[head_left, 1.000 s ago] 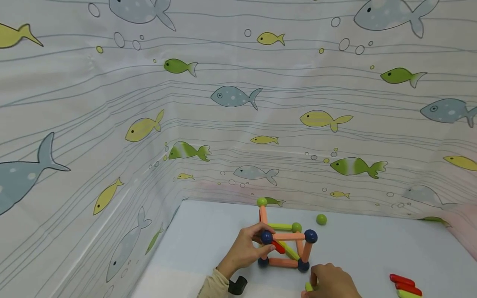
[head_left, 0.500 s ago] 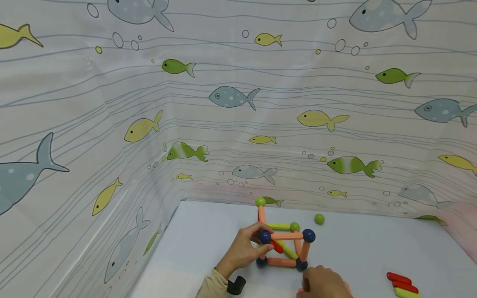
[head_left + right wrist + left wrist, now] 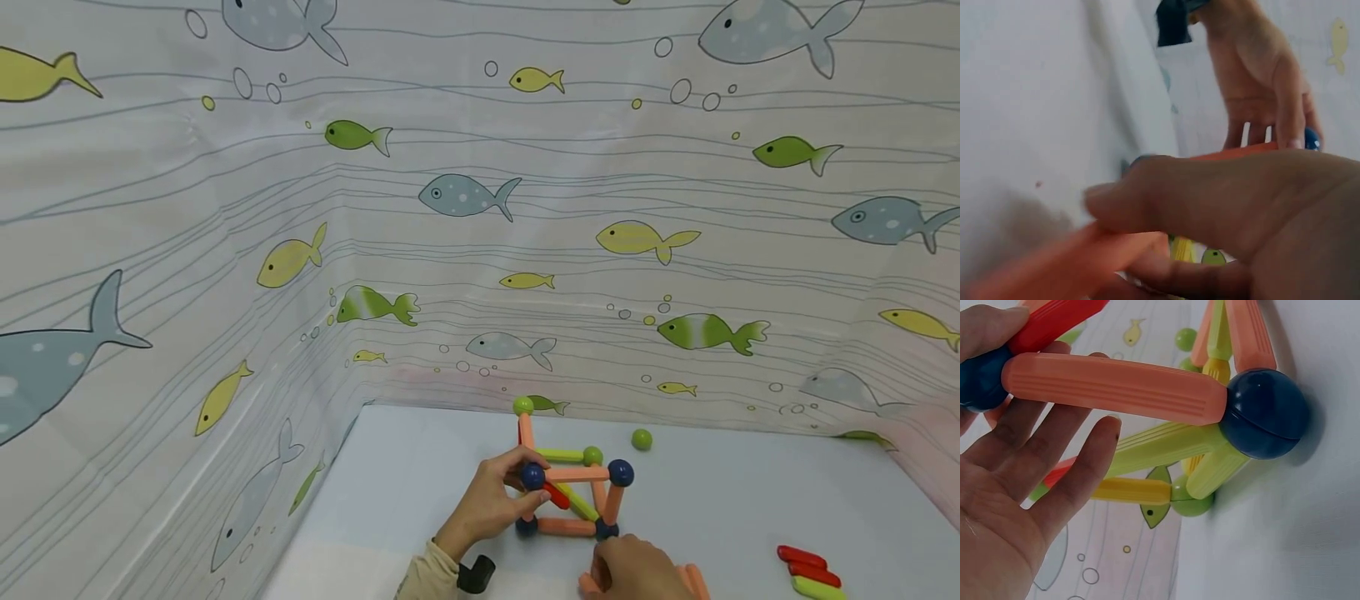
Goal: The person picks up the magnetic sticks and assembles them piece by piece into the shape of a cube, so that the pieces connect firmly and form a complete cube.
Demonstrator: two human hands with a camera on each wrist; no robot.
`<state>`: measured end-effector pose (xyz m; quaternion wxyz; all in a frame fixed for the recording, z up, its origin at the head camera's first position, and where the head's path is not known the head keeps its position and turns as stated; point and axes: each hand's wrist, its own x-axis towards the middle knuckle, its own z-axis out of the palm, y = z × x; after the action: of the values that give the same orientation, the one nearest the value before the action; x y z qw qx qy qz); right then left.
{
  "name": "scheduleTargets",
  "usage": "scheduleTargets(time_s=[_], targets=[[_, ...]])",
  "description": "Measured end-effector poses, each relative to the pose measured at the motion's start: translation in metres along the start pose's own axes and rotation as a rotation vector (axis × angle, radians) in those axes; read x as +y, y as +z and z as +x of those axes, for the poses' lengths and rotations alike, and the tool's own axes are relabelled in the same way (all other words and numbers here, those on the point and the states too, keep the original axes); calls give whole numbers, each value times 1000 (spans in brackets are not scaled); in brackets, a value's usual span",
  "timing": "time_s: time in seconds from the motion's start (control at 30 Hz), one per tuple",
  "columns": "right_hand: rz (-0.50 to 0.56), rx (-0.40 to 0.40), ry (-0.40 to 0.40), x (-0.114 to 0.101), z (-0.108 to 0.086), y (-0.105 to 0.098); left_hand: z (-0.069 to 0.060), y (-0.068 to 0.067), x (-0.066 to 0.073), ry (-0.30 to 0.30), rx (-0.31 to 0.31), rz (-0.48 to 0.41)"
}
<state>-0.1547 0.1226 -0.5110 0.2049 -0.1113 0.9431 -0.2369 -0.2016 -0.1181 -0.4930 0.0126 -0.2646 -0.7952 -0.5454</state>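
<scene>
A frame of orange, green and red sticks joined by balls stands on the table. My left hand pinches its upper left corner, at a navy ball and a red stick. In the left wrist view an orange stick runs from that corner to a lower navy ball, with the other fingers loose beside it. My right hand, close to the frame's lower right navy ball, pinches an orange stick between thumb and fingers.
A loose green ball lies behind the frame. Two red sticks and a green one lie at the right. Orange sticks lie beside my right hand. A black object is by the left sleeve.
My right hand has moved left toward the frame's lower right corner. A green piece showed at its fingers earlier; now an orange stick does. My left hand keeps its hold.
</scene>
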Motion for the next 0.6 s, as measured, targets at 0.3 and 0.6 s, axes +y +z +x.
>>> scheduleTargets(time_s=[0.3, 0.6], targets=[[174, 423, -183, -6, 7, -1, 1, 0, 0, 11, 6, 2], [102, 548, -132, -18, 13, 6, 2, 1, -2, 12, 0, -8]])
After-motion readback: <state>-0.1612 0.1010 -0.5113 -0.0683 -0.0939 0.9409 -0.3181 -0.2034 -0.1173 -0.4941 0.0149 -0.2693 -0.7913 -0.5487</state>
